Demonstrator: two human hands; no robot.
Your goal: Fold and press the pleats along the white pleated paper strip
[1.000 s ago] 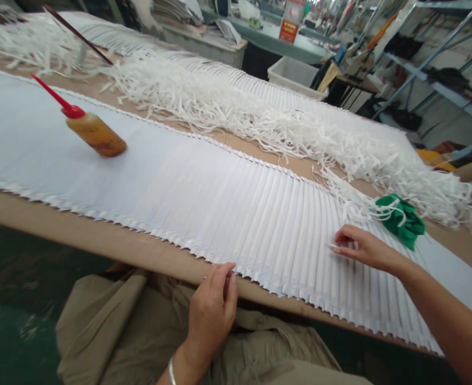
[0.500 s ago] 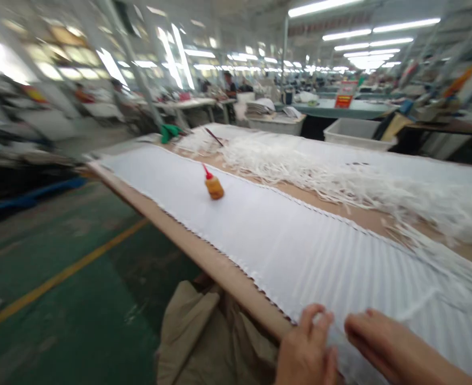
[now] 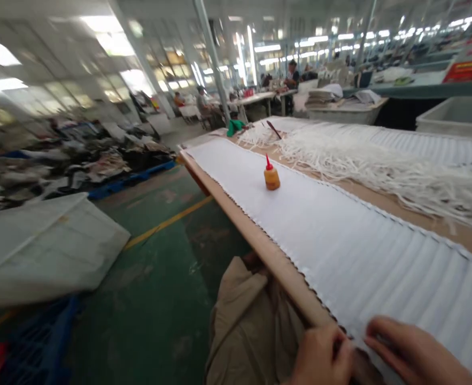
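Note:
A long band of overlapped white paper sheets [image 3: 340,235] runs along the near side of a brown table [image 3: 276,256]. At the bottom edge of the picture my left hand [image 3: 324,358] rests with curled fingers on the table's front edge, touching the near border of the sheets. My right hand [image 3: 412,353] lies on the sheets just right of it, fingers stretched towards the left hand. An orange bottle with a red pointed nozzle [image 3: 271,175] stands upright on the sheets farther along. Both hands are blurred and partly cut off.
A heap of white paper strips [image 3: 388,166] lies beyond the band, with a green cloth [image 3: 234,127] at the table's far end. A grey bin [image 3: 456,115] stands at the back right. Green floor with a yellow line [image 3: 167,222] and white bundles [image 3: 47,246] lie left. People sit at distant tables.
My view has swung up and left along the table. My right hand came from near the green cloth to beside my left hand at the sheets' near edge.

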